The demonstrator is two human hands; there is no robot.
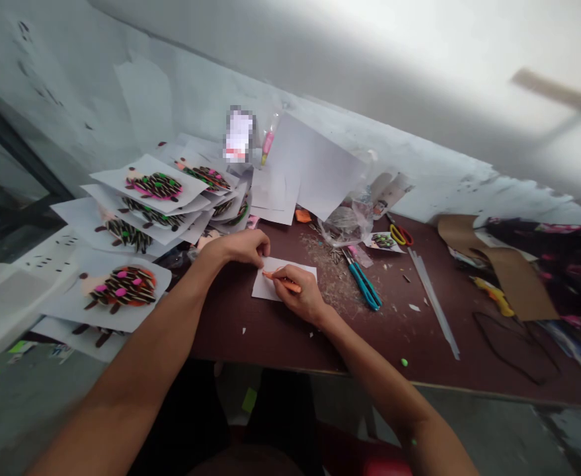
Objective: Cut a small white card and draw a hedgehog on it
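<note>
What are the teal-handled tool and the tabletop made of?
The teal-handled tool: handles probably plastic or rubber, judging by their bright, even color; its slim end looks like metal.

The tabletop: maybe wood or laminate, dark red-brown, smooth, with a soft sheen.

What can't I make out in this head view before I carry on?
All in the head view:
Phone screen: pixelated.
Left hand fingertips: hidden by its curled fingers.
Orange pen: partly covered by the right hand; its tip is too small to tell.
Lower hedgehog sheets: overlapped by upper ones.
Floral cloth: cut off by the right edge.
</note>
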